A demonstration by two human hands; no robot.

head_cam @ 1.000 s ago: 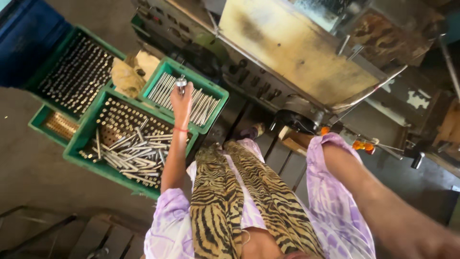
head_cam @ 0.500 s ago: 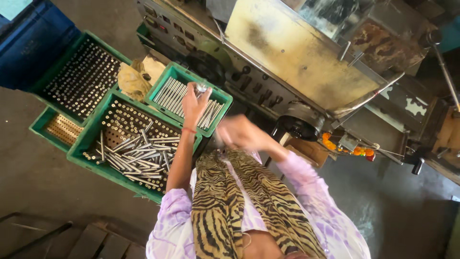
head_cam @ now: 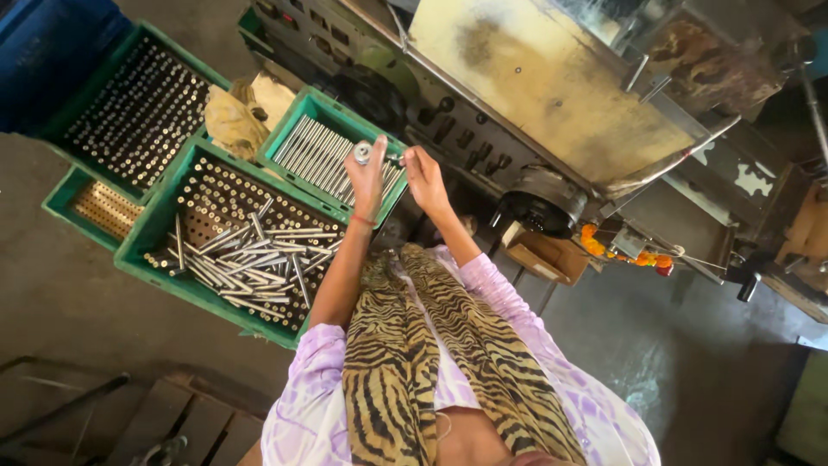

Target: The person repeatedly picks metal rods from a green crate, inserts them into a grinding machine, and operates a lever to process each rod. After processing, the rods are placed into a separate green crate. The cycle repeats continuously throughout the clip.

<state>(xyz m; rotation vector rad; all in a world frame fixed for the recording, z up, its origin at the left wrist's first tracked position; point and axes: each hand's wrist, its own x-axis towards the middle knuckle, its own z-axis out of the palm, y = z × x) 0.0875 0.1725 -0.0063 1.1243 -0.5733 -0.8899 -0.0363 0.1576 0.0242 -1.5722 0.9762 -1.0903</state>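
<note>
Above the green crates, both hands are up and close together. The left hand (head_cam: 368, 177) has its grip pinched around a short metal rod (head_cam: 363, 153), end-on to the camera, thumb and fingers closed on it. The right hand (head_cam: 424, 175) sits just beside it, fingertips pressed together at about the same height; whether they pinch anything is too small to tell. The rod hangs over the near edge of the small crate (head_cam: 293, 121), which holds long silver rods lying side by side. Below and to the left, a bigger crate (head_cam: 142, 237) carries rods standing on end in rows, with a loose heap of rods lying crosswise on top. Another crate (head_cam: 60, 103) of upright rods lies further out, a yellowish rag (head_cam: 228, 121) bunched between the crates. Beyond the hands runs a grimy machine (head_cam: 552, 86) with a tan cover. A tiger-striped scarf (head_cam: 414, 345) hangs down the person's front.
</note>
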